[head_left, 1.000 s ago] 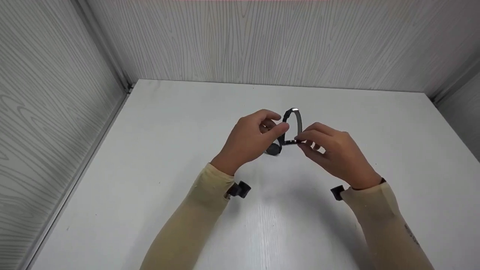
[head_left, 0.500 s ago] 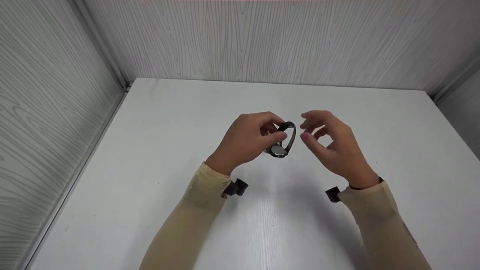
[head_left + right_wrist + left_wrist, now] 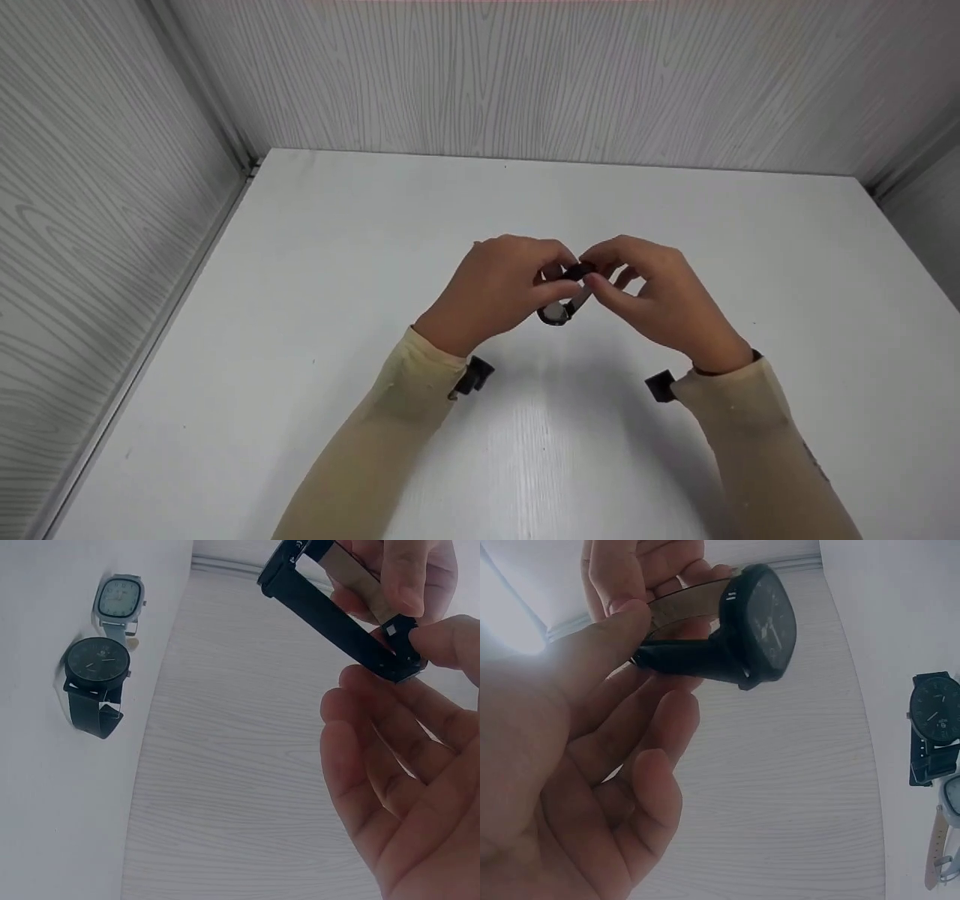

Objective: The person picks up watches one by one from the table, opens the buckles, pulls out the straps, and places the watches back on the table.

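Observation:
A watch with a dark case and strap hangs between both hands above the table, its strap bent into a loop. My left hand pinches the strap between thumb and fingers. Against the same part of the strap, the thumb and fingers of my right hand pinch from the other side. In the left wrist view the held watch shows its dark dial and a tan strap lining. The right wrist view shows the strap's folded end at the right thumb; fingers partly hide it.
Two more watches lie on a white surface in the wrist views: a round black watch and a pale squarish watch. A white table spreads under the hands, with wood-grain panels behind and at the sides.
My right hand let go of the strap and moved away, then came back to grip it beside the left fingers. The watch turned in the left hand, and its strap loop sank lower.

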A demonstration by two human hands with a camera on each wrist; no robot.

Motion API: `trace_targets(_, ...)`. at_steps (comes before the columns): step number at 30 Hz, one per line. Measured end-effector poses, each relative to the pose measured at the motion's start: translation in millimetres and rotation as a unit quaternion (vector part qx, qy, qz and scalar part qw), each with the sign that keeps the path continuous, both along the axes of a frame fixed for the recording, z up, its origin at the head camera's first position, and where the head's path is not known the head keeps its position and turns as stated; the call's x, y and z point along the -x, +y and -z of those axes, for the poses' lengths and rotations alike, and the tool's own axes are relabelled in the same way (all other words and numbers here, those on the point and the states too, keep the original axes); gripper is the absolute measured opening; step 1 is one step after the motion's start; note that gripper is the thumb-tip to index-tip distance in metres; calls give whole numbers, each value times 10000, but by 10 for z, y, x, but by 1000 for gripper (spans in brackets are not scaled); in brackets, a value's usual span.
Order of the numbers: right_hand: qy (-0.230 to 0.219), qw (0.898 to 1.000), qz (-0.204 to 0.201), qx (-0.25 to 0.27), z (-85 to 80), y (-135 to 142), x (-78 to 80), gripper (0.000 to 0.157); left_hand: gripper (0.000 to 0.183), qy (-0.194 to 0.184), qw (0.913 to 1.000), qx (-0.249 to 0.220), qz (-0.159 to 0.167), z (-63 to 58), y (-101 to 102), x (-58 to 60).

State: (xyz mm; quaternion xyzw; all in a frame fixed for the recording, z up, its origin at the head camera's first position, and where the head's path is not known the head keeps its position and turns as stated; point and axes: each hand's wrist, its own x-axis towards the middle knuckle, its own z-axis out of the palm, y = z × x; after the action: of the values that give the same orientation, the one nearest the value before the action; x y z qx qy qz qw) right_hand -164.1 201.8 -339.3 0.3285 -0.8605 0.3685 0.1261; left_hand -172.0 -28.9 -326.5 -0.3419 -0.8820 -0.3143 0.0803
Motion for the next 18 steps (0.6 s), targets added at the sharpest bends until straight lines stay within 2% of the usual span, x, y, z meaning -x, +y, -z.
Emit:
trace_targets(8,-222,9995,-207,25,-19,-31,13,15,19,100,9997,231,15,-35,-31,30)
trace_targets(12,-168,9997,-159,3,10,-42,18,14,16,99,9995,308,35,-39,-35,31)
trace_targets(18,-24,9999,-89,110,58,-68,45,12,10,75,9998,133,85,-14,-41,33)
